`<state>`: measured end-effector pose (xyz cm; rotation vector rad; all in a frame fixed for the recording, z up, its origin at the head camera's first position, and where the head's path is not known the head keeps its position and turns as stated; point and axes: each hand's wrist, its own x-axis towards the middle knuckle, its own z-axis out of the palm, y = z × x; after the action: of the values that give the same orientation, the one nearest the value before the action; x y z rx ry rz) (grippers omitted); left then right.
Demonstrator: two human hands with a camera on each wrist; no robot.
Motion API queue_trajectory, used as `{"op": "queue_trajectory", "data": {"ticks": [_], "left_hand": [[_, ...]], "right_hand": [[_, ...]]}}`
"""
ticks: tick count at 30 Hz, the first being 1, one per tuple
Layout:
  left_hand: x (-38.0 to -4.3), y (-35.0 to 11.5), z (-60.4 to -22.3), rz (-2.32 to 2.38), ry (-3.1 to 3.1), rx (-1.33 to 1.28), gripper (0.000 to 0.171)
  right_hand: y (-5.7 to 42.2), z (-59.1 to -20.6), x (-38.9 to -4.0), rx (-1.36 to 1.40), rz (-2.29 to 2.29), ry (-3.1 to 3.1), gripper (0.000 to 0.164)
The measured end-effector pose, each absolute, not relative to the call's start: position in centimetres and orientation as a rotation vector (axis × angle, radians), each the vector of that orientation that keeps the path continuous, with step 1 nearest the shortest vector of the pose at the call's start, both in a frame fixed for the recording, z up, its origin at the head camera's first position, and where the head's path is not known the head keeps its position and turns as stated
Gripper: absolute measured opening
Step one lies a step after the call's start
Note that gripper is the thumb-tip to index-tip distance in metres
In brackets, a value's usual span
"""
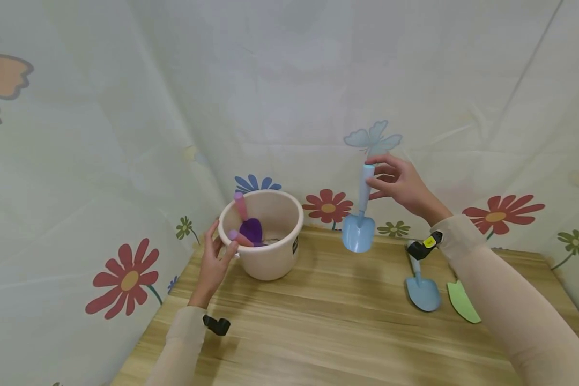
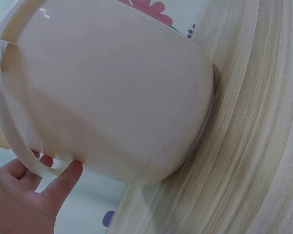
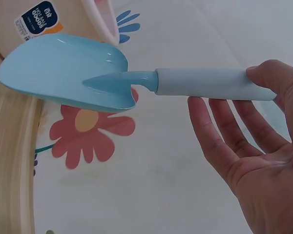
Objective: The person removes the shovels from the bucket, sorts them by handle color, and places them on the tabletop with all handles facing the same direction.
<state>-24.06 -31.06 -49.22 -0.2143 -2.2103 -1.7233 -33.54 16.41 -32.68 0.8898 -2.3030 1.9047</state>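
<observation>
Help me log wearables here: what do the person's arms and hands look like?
The left sleeve and right sleeve are long and beige. The left wrist device and right wrist device are small and black; the latter has a yellow label. The left hand and right hand wear no gloves.

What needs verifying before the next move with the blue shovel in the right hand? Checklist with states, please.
1. Right hand grips the blue shovel by its handle: ok.
2. Left hand holds the bucket near its rim: ok.
3. Bucket upright on the table: ok.
4. Shovel over the bucket's opening: not ok; it hangs to the right.
5. Bucket's full contents: cannot tell; two pink handles show, but the near wall hides part.
</observation>
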Motion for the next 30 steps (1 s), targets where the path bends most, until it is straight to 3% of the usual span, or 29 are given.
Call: {"op": "queue_trajectory", "data": {"ticks": [30], "left_hand": [[-24.3,-31.1,-49.4,-1.709,-2.205,-0.242,0.079]], "right_hand": [[21.4,-42.2,-34.0,0.689,1.961,-2.593,0.055]]}}
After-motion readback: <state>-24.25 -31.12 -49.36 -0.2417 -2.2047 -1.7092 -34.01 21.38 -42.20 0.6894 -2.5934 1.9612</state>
